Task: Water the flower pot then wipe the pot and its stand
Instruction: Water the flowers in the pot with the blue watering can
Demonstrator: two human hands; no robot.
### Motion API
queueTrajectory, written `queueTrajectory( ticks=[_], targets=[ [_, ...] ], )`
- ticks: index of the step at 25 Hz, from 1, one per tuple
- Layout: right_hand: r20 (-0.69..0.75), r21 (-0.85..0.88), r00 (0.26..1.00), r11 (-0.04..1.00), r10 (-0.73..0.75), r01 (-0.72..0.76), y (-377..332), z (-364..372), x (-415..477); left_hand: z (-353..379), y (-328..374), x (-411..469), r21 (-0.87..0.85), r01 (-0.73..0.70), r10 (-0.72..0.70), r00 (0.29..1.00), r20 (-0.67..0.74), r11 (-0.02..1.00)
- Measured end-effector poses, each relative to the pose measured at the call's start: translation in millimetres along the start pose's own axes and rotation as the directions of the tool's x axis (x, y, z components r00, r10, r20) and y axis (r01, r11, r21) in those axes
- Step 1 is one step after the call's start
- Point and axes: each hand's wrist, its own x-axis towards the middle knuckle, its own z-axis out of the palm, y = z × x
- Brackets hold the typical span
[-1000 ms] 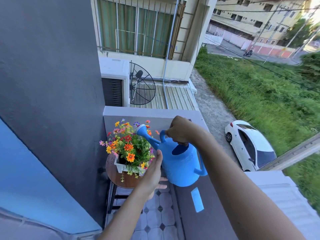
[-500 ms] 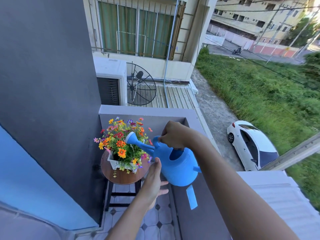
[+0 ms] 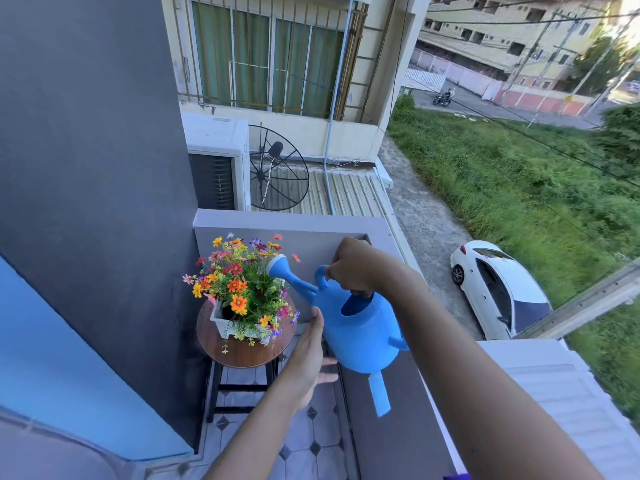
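A white flower pot [image 3: 219,319] full of colourful flowers [image 3: 242,282] stands on a round wooden stand [image 3: 239,351] with black legs in the balcony corner. My right hand [image 3: 353,266] grips the top handle of a blue watering can [image 3: 360,327]. The can's spout head [image 3: 277,266] reaches over the right side of the flowers. My left hand [image 3: 311,351] is flat against the can's lower left side, fingers straight.
A grey balcony ledge [image 3: 391,427] runs under the can, with a strip of blue tape [image 3: 379,394] on it. A dark grey wall [image 3: 93,168] is at the left. Tiled floor [image 3: 304,438] lies below. Beyond the ledge, a satellite dish and a white car.
The can's spout head swung left over the flowers, then drew back to their right side and now points more upward. Both hands keep their places on the can.
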Motion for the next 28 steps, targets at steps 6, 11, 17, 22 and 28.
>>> queueTrajectory(
  ticks=[6, 11, 17, 22, 28],
  targets=[
    [-0.051, -0.003, 0.999, 1.0, -0.004, 0.004, -12, -3, 20, -17, 19, 20, 0.034, 0.009, -0.008, 1.0, -0.013, 0.999],
    [-0.05, -0.027, 0.997, 0.998, -0.057, 0.056, -27, -7, 30, -26, 27, 27, 0.035, -0.016, 0.016, 1.0, -0.004, 0.999],
    [-0.01, 0.001, 0.997, 0.997, -0.074, 0.074, -53, 2, 52, -61, 35, 44, 0.071, -0.055, 0.055, 0.998, 0.0, 0.996],
    [-0.02, 0.117, 0.999, 0.993, -0.025, 0.027, -39, 0, 50, -60, 42, 49, 0.078, -0.052, 0.053, 0.999, -0.005, 0.996],
    [-0.084, 0.379, 0.987, 0.92, 0.139, -0.098, 15, 19, 27, -54, 32, 63, 0.239, 0.039, -0.061, 0.994, 0.086, 0.97]
  ],
)
